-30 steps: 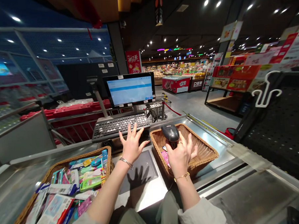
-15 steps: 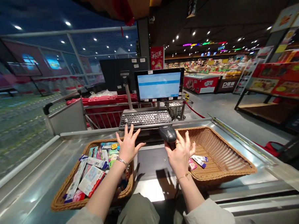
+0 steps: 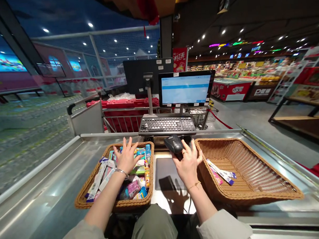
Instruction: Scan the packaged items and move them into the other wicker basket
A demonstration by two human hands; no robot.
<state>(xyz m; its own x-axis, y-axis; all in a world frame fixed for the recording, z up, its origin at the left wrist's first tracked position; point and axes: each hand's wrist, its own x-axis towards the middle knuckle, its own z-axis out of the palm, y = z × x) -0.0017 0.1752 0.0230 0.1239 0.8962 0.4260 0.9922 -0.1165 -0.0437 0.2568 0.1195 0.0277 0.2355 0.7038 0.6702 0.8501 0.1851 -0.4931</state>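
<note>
My left hand (image 3: pixel 127 158) hovers with spread fingers over the back part of the left wicker basket (image 3: pixel 80 200), which is full of small packaged goods. Among these are long white-and-purple packets (image 3: pixel 100 175), a pink pack (image 3: pixel 133 187) and a blue bottle (image 3: pixel 148 151). My right hand (image 3: pixel 187 166) grips a black barcode scanner (image 3: pixel 173 144); its head points up and to the left, and the palm hides its handle. Just right of that hand stands the right wicker basket (image 3: pixel 246 165), holding a few slim white-and-purple packets (image 3: pixel 225 178) and a pink one.
A keyboard (image 3: pixel 167 124) and a lit monitor (image 3: pixel 185 88) stand at the counter's back, beside a second screen seen from behind (image 3: pixel 136 76). Between the baskets lies a grey plate (image 3: pixel 161 172). The metal counter (image 3: pixel 59 183) has raised edges. Behind it is a shopping cart (image 3: pixel 201 114).
My left hand has moved from near the keyboard to over the left basket. The scanner stays in my right hand, now tilted more to the left. The view has turned left.
</note>
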